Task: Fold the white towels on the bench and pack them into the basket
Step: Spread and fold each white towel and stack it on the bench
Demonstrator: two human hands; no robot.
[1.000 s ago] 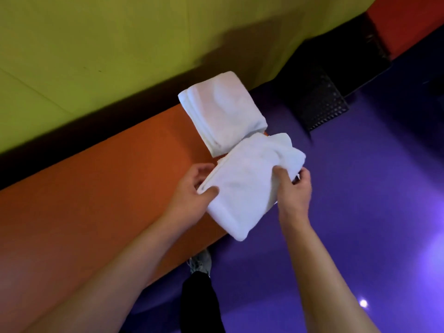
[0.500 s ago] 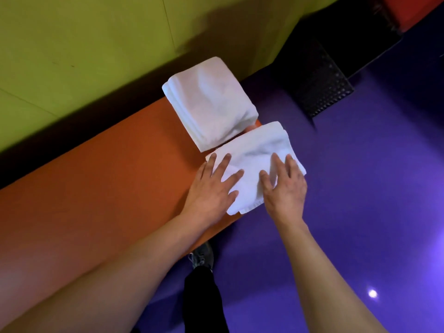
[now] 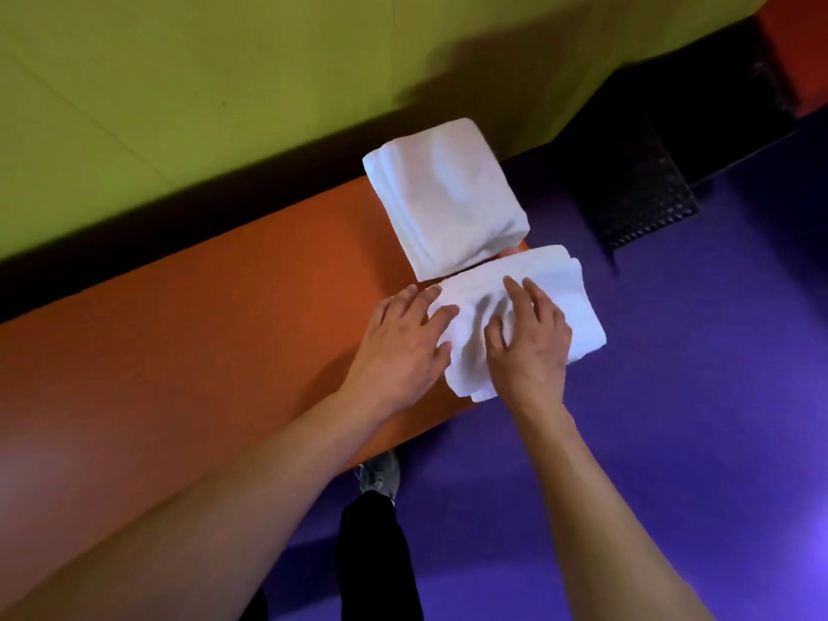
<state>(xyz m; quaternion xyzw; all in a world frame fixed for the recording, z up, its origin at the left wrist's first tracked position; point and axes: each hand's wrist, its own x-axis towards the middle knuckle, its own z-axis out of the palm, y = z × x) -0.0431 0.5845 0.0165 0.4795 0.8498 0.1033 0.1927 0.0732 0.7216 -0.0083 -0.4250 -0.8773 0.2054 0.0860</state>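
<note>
A folded white towel (image 3: 578, 307) lies at the right end of the orange bench (image 3: 201, 329), its right part hanging past the bench's edge. My left hand (image 3: 403, 347) lies flat on the bench with its fingertips on the towel's left edge. My right hand (image 3: 531, 342) presses flat on the towel's middle, fingers spread. Just behind it sits a stack of folded white towels (image 3: 448, 199). A dark mesh basket (image 3: 636, 190) stands on the floor beyond the bench's end.
A yellow-green wall (image 3: 224, 82) runs behind the bench. The floor (image 3: 672, 419) is purple. My leg and shoe (image 3: 381, 477) show below the bench's front edge. A red block (image 3: 797, 51) is at the top right corner.
The towel I held up in both hands was laid down on the bench. Both hands opened flat on it, and my right hand has since slid left toward the towel's middle.
</note>
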